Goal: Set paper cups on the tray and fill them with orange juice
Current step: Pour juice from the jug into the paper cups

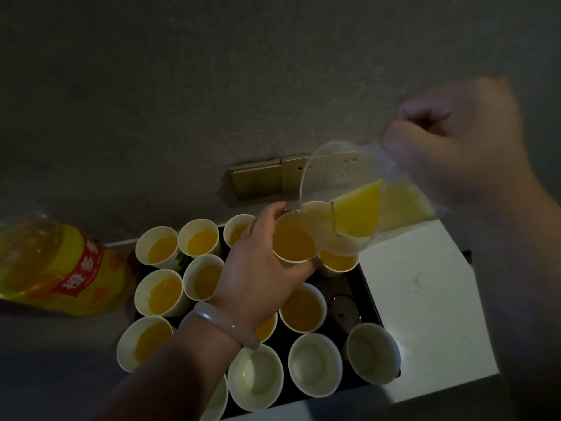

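Note:
Several white paper cups stand on a black tray point(362, 291); most hold orange juice, like one at the back left point(158, 247). Three at the front are unfilled, among them one at the front right point(372, 354). My left hand point(261, 268) grips a juice-filled paper cup point(293, 241) lifted a little over the tray. My right hand point(455, 153) holds a clear jug point(340, 202) by its handle, tilted with its spout over that cup's rim. Juice lies in the jug's lower side.
A large orange juice bottle point(57, 265) with a red label lies on its side left of the tray. A white block or counter surface point(425, 299) sits to the tray's right. A brass-coloured wall socket plate point(273, 177) is on the grey wall behind.

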The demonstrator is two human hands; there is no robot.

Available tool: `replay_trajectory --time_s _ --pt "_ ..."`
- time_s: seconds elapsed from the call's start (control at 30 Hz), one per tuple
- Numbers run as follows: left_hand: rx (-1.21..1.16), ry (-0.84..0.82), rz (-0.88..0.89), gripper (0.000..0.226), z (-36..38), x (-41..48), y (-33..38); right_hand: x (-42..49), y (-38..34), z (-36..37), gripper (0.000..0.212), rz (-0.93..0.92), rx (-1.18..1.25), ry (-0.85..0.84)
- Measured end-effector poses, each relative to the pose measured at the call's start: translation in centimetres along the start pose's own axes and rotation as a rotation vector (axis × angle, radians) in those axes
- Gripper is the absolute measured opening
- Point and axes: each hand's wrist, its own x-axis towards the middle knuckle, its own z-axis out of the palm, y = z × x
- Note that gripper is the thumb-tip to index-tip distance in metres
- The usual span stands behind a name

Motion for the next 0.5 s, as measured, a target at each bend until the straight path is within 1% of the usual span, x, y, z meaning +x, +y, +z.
replay_trajectory --time_s 0.07,0.13,0.23,0.3,0.4,0.43,0.47,0.5 --pt "-0.012 0.002 -0.005 0.08 0.0 -0.1 0.1 -0.2 0.5 -0.1 0.033 0.069 0.074 0.004" --pt "-0.017 0.004 0.002 0.081 0.0 -0.1 0.1 -0.5 1.1 -0.1 0.032 0.141 0.164 0.023" --pt "-0.022 -0.005 0.004 0.082 0.1 -0.2 0.2 -1.1 2.0 -0.2 0.027 0.249 0.301 0.059" --pt "-0.016 -0.005 0.004 0.085 0.3 -0.2 0.2 -1.6 2.6 -0.3 0.018 0.331 0.375 0.108" --pt "-0.013 0.001 0.009 0.086 0.5 -0.2 0.2 -2.5 3.1 -0.8 0.017 0.439 0.555 0.156" --pt "-0.019 0.002 0.01 0.086 0.6 -0.2 0.3 -2.6 3.9 -0.8 0.017 0.446 0.598 0.176" --pt "-0.023 0.002 0.012 0.085 0.7 -0.2 0.3 -3.0 4.4 -1.0 0.024 0.491 0.615 0.193" --pt "-0.021 0.0 0.018 0.085 0.8 -0.2 0.4 -3.5 5.5 -1.1 0.043 0.526 0.598 0.217"
